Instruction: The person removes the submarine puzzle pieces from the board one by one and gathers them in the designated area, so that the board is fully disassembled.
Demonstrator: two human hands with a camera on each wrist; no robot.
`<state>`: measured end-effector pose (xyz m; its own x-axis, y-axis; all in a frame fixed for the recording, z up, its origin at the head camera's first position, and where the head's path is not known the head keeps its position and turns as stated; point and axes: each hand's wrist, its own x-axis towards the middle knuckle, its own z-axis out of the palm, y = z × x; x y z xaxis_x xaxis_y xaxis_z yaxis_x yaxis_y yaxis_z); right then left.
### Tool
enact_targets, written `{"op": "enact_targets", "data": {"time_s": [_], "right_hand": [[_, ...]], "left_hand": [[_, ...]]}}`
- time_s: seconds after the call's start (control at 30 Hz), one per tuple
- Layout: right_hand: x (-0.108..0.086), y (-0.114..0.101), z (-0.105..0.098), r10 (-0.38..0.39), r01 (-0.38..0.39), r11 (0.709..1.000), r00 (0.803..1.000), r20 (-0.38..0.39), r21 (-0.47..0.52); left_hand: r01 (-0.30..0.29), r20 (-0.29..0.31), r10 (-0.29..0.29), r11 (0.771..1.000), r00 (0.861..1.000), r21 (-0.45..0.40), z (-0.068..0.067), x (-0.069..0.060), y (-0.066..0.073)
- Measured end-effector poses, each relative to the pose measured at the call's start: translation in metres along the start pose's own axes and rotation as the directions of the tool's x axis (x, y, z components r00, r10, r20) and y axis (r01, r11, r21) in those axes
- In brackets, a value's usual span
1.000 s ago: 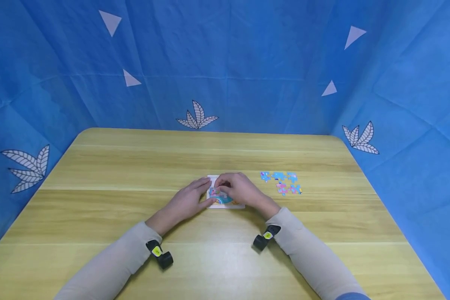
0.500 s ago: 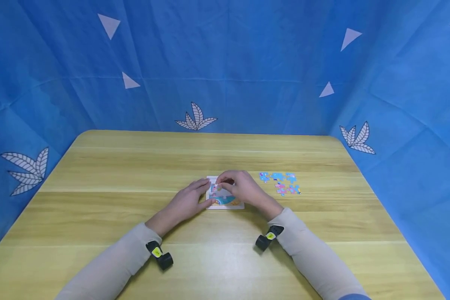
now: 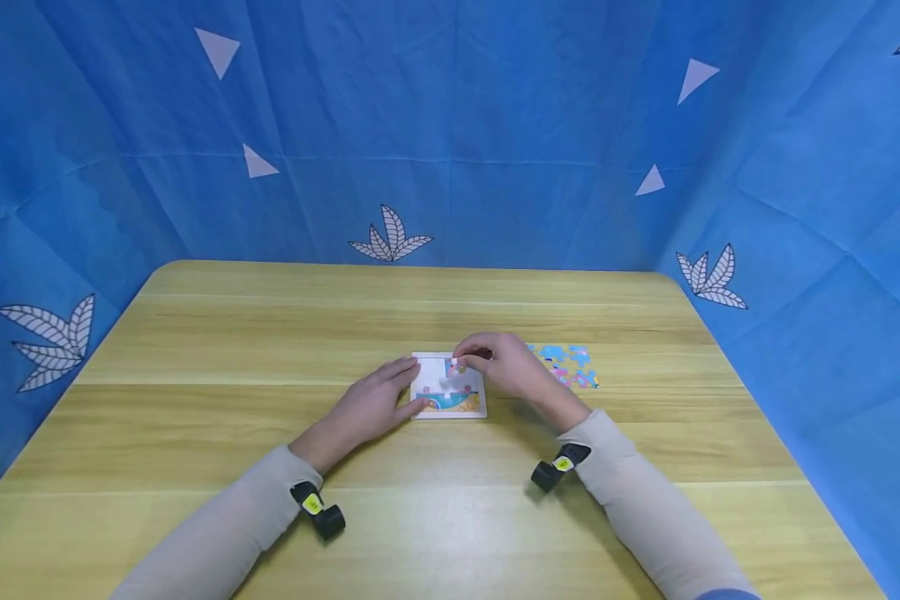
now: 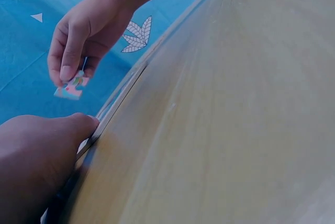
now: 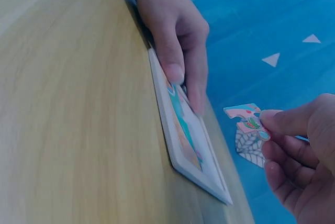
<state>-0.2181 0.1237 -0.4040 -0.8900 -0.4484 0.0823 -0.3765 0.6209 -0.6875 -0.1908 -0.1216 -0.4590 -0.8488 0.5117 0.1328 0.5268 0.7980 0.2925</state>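
A small white-rimmed puzzle tray (image 5: 167,127) lies on the table, its lower strip filled with teal and sandy picture pieces and its upper part mostly bare white. My left hand (image 3: 371,400) rests on the tray's left side, thumb on the near-left corner and fingers along the left edge. Above the tray, my right hand (image 3: 508,365) pinches a pink and light-blue puzzle piece (image 5: 249,119) between thumb and fingertips. That piece (image 4: 72,88) hangs clear of the tray in the left wrist view.
Several loose puzzle pieces (image 3: 579,357) lie to the right of the tray, partly hidden behind the right hand. The wooden table (image 3: 270,317) ends at a blue patterned cloth (image 3: 450,100) at the back and sides.
My right hand has lifted the puzzle piece and moved right, from the tray's left part toward its upper right. The left hand stays in place.
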Motion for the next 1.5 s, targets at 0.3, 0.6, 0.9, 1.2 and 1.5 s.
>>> {"op": "enact_targets", "data": {"time_s": [0.3, 0.6, 0.9, 1.2, 1.5], "right_hand": [[-0.009, 0.014, -0.013, 0.010, -0.010, 1.000, 1.000, -0.028, 0.017], [-0.018, 0.028, -0.024, 0.017, -0.015, 0.999, 0.998, -0.061, 0.034], [-0.025, 0.039, -0.042, 0.073, -0.072, 0.997, 0.994, -0.082, 0.010], [-0.034, 0.055, -0.054, 0.101, -0.101, 0.995, 0.990, -0.097, 0.010], [-0.041, 0.073, -0.056, 0.167, -0.161, 0.981, 0.985, -0.053, 0.105]], "left_hand": [[-0.011, -0.003, 0.011, 1.000, 1.000, 0.008, 0.002, -0.001, -0.002], [-0.007, 0.006, 0.007, 1.000, 1.000, 0.001, 0.000, -0.002, 0.000], [-0.013, -0.003, 0.013, 1.000, 1.000, 0.013, -0.002, 0.000, 0.001], [0.001, 0.014, -0.001, 1.000, 1.000, 0.002, -0.002, 0.000, 0.001], [0.006, 0.015, -0.006, 1.000, 1.000, 0.008, -0.001, 0.000, 0.001]]}}
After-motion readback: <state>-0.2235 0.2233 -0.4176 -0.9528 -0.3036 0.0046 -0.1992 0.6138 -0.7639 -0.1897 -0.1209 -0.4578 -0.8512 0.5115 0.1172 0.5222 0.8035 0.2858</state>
